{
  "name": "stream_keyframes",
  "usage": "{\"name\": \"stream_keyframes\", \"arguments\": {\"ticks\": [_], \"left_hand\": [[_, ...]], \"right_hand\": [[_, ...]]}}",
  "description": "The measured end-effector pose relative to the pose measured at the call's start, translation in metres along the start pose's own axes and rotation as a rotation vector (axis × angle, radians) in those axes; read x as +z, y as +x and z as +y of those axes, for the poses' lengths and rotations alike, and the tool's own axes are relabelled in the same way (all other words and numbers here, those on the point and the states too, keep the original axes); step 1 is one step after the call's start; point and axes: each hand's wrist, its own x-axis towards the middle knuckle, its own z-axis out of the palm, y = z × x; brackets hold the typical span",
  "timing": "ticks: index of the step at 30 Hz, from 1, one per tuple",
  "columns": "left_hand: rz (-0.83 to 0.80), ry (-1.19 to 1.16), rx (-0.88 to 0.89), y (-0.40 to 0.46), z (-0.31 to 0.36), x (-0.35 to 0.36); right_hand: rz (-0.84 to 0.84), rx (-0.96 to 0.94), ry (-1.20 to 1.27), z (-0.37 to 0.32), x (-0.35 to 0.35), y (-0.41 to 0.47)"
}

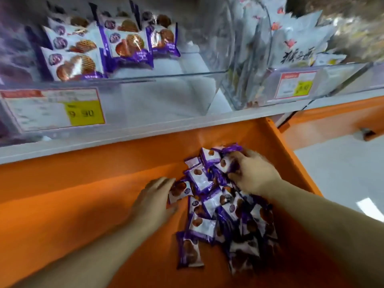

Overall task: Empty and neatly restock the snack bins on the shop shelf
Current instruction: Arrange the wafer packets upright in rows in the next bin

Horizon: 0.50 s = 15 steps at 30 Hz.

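Purple-and-white snack packs (220, 206) sit heaped in the orange tray (87, 183) under the shelf. The right hand (252, 173) has its grip curled round a few packs at the top of the heap — the left hand (154, 199) lies flat, fingers straight, touching one pack (179, 189). The clear bin (145, 67) above holds a few neat rows on its left.

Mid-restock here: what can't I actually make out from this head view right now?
- Right hand fingertips: buried in the purple packet pile, so the number gripped is unclear.
- Left price tag: motion blur hides the small print.
- Right bin: wall glare and blur hide the packet count.
- Pile's lower packets: in shadow.
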Motion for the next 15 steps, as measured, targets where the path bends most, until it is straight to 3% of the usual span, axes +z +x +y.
{"name": "stream_keyframes", "arguments": {"ticks": [2,9,15], "left_hand": [[0.034,0.109,0.002,0.011,0.023,-0.013],[0.014,0.081,-0.076,0.014,0.036,-0.021],[-0.017,-0.235,-0.18,-0.043,0.03,-0.06]], "right_hand": [[0.027,0.066,-0.019,0.002,0.007,0.011],[0.148,0.098,0.11,-0.006,0.023,0.02],[0.046,0.033,0.48,-0.015,-0.022,-0.02]]}}
